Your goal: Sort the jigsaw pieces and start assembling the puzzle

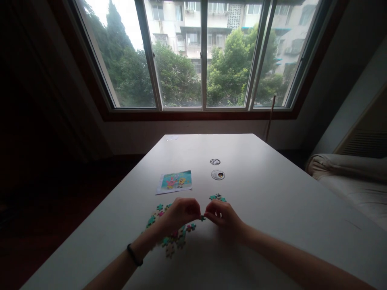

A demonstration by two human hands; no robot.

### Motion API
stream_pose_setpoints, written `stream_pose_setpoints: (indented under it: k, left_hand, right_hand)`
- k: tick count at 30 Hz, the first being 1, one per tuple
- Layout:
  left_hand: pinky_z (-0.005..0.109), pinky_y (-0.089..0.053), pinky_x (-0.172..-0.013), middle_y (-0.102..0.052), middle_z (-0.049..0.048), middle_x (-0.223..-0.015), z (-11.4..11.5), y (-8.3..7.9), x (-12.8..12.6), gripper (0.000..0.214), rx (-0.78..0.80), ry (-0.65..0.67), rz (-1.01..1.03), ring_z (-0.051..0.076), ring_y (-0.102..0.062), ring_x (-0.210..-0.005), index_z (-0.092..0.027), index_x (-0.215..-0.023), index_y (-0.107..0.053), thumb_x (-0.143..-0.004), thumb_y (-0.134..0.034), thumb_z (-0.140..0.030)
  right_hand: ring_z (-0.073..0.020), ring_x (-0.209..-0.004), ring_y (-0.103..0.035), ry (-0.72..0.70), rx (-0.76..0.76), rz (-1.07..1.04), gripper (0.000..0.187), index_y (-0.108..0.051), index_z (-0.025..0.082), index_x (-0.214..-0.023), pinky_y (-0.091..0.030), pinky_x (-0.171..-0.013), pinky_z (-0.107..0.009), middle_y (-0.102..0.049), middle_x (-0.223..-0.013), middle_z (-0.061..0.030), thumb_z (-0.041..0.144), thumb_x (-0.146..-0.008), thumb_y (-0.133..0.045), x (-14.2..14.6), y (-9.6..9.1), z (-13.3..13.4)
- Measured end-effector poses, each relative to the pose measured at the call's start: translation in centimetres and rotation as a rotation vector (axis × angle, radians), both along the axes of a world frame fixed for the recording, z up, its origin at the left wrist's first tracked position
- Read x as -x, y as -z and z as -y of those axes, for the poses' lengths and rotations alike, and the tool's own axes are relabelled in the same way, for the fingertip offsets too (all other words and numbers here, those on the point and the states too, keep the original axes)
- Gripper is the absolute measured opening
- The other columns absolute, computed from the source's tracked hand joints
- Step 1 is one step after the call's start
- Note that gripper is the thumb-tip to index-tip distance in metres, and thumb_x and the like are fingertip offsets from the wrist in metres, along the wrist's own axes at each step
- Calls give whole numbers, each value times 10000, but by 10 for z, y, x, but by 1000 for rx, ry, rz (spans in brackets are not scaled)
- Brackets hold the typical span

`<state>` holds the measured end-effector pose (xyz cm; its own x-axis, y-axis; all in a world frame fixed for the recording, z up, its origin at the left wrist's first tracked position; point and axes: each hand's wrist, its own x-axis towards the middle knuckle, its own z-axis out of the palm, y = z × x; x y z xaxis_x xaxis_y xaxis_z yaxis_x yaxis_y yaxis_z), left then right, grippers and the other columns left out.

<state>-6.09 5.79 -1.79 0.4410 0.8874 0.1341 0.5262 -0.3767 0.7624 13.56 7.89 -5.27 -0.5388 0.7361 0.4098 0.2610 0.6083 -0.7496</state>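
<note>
A small green jigsaw puzzle piece [202,218] sits between the fingertips of my two hands, just above the white table. My left hand [184,211] pinches it from the left, and a black band [134,255] circles that wrist. From the right, my right hand [225,217] closes thumb and finger at the piece's other edge. Under and around my left hand lies a heap of loose puzzle pieces [169,249], green, pink and tan, partly hidden by the forearm. Beyond my right hand is a smaller cluster of green pieces [213,197].
A cartoon picture sheet [177,181] lies on the white table [266,193] beyond my left hand. Two round discs [217,175] lie farther back. At the right stands a pale sofa [347,177]; a wide window [202,108] is beyond the table's far edge.
</note>
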Motion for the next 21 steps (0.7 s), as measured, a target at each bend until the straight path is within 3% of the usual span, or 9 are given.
stream_pose_setpoints:
  k: [8, 12, 15, 21]
  left_hand:
    - [207, -442, -586, -621, 10, -681, -4, -4, 2, 135, 69, 37, 12, 117, -546, -619, -125, -750, -613, -753, -625, -259]
    - [217, -449, -618, -616, 17, -805, -6, -13, 21, 142, 136, 99, -236, 143, -564, -708, -153, -816, -611, -687, -645, -203]
    - [237, -445, -640, -586, 8, -827, -5, -20, 37, 221, 155, 72, -446, 166, -554, -741, -180, -868, -616, -649, -640, -194]
    - [222, -439, -622, -570, 5, -858, -3, -24, 44, 318, 261, 104, -503, 161, -557, -727, -195, -931, -609, -616, -617, -150]
  right_hand:
    - [-137, -684, -498, 22, -45, 32, 91, -538, 187, -711, -401, -620, -239, -530, -745, -12, 180, -800, -555, -2, -2, 3]
    - [-180, -820, -493, 207, -92, 10, 92, -509, 188, -705, -398, -754, -296, -548, -831, -41, 120, -764, -525, -3, -4, 0]
    - [-205, -855, -476, 380, -103, 82, 84, -497, 187, -694, -373, -798, -329, -554, -842, -54, 122, -745, -514, -6, 0, -8]
    - [-226, -903, -479, 499, -92, 195, 148, -503, 177, -798, -378, -809, -348, -554, -926, -76, 92, -677, -491, -8, 10, -16]
